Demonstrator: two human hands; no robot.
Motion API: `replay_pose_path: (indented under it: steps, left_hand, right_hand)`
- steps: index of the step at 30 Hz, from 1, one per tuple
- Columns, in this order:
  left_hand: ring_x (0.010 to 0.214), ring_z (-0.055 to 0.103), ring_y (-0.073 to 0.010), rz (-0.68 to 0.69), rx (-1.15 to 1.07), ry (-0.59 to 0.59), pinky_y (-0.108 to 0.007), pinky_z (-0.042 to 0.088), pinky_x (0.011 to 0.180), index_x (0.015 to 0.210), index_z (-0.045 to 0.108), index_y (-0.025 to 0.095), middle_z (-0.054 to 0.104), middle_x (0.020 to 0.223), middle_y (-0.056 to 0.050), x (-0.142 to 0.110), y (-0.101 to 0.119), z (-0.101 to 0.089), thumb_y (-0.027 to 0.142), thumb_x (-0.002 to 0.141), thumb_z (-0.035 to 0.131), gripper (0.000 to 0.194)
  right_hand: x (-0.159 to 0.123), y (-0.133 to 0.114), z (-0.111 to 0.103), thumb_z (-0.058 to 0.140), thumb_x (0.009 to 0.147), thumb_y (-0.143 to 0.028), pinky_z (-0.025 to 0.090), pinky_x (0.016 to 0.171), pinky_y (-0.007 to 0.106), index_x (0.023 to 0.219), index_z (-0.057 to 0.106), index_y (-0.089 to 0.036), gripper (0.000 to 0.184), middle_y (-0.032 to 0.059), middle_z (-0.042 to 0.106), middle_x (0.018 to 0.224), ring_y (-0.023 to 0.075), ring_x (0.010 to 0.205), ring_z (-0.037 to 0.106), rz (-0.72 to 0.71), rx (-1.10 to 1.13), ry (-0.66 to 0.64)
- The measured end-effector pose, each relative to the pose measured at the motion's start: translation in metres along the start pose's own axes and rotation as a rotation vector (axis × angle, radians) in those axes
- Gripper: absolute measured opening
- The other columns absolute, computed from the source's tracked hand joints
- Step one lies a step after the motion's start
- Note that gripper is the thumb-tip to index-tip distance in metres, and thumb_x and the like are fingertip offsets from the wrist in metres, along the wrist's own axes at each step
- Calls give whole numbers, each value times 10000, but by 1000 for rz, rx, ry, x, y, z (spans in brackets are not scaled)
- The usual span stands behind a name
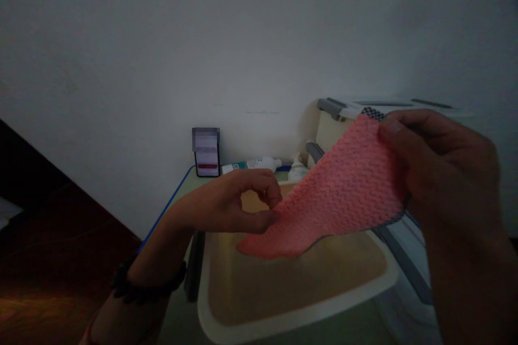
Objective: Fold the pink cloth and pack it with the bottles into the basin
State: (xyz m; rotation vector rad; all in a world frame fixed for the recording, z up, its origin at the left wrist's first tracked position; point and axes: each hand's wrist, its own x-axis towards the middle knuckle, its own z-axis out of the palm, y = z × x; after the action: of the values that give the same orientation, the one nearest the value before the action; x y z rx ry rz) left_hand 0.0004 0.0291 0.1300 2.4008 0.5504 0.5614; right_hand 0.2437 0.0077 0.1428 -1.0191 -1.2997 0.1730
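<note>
The pink cloth (340, 188) is clasped at its upper corner, right of centre, between the thumb and bent fingers of the right hand (449, 172); near the middle of the frame its edge appears lightly pinched by the thumb and forefinger of the left hand (226, 205). That left grip looks the weaker: only the fingertips are engaged, so the edge could be slipped loose by a sharp pull from the right. The cloth is stretched at a slant above the pale basin (303, 311) at lower centre, and its loose lower corner, left hanging, could be dropped into the basin if either grip were relaxed. Whether any water is held there cannot be told. At far left the black bracelet (149, 280) could be caught on the basin's rim if the wrist were lowered. Behind, a white bottle (261, 163) lying on the green surface (184, 186) might be rolled by a knock, and the upright phone (208, 159), left of centre, might be toppled by a wide sweep of the left arm.
</note>
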Motion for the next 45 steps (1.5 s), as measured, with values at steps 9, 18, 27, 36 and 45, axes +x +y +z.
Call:
replay_pose_path:
  steps: [9, 18, 27, 36, 45]
  left_hand:
    - [728, 503, -92, -82, -31, -20, -200, 403, 677, 769, 518, 165, 531, 773, 39, 1, 2, 1, 64, 702, 558, 128]
    - [636, 472, -65, -209, -208, -14, -177, 394, 578, 752, 444, 171, 478, 697, 55, 2, -4, 6, 96, 743, 527, 112]
    - [773, 585, -132, -281, -179, -77, -265, 476, 698, 1199, 449, 184, 607, 875, -20, 0, -12, 3, 206, 779, 577, 440]
    - [769, 557, -163, -289, 86, -155, -245, 431, 662, 844, 586, 140, 595, 848, -26, -2, -9, -5, 130, 763, 476, 137]
    - [809, 644, -166, -463, -311, -187, -276, 502, 698, 914, 546, 160, 676, 872, -37, -14, -22, -11, 255, 784, 607, 173]
  right_hand:
    - [4, 0, -3, 659, 732, -196, 258, 397, 218, 715, 686, -179, 37, -35, 508, 558, 56, 455, 389, 12, -12, 80]
    - [19, -2, -16, 597, 736, -88, 270, 424, 233, 630, 653, -176, 149, -52, 440, 518, 48, 450, 361, 118, -1, 293]
    - [21, 7, -20, 607, 739, -128, 275, 424, 223, 673, 654, -165, 89, -54, 438, 535, 46, 456, 350, 58, 15, 288]
    - [16, 5, -12, 613, 741, -155, 266, 425, 231, 698, 645, -158, 54, -54, 442, 540, 50, 460, 363, 43, 86, 209]
    - [16, -9, -15, 565, 747, -82, 304, 450, 202, 624, 627, -172, 165, -56, 412, 548, 41, 487, 357, 67, 28, 364]
